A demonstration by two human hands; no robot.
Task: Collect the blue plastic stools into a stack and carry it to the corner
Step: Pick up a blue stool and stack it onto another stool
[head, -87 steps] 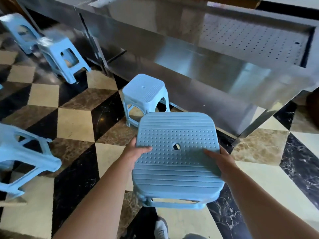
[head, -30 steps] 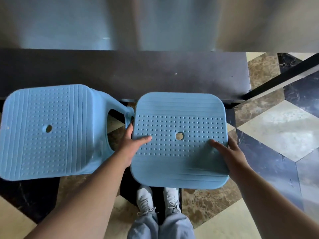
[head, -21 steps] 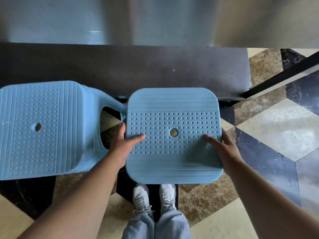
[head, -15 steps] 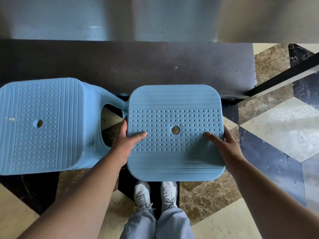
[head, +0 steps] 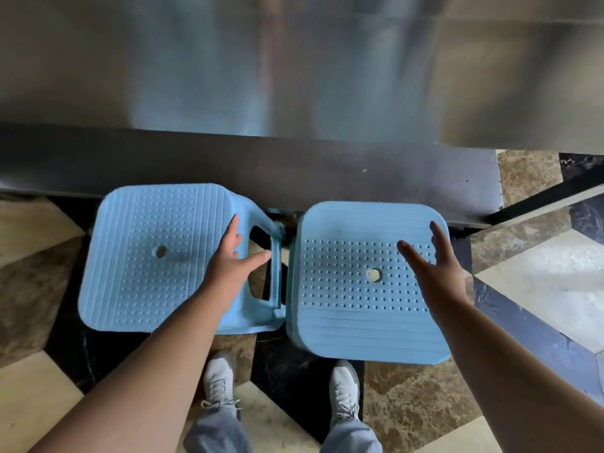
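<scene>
Two blue plastic stools stand side by side on the floor in front of me. The left stool (head: 153, 256) shows its dotted seat and one side with a cut-out. The right stool (head: 353, 289) shows its seat with a centre hole. My left hand (head: 233, 259) is spread over the right edge of the left stool, fingers straight, holding nothing. Above the right stool's seat, my right hand (head: 434, 266) hovers with straight fingers and holds nothing.
A stainless steel counter (head: 294, 76) fills the top of the view, with a dark lower panel (head: 294, 171) just behind the stools. A dark counter leg (head: 539, 201) runs at the right. My two white shoes (head: 219, 384) stand on the checkered marble floor (head: 539, 273).
Both hands gripped the right stool by its seat edges; now it stands on the floor and both hands have let go. My left hand has moved over to the left stool.
</scene>
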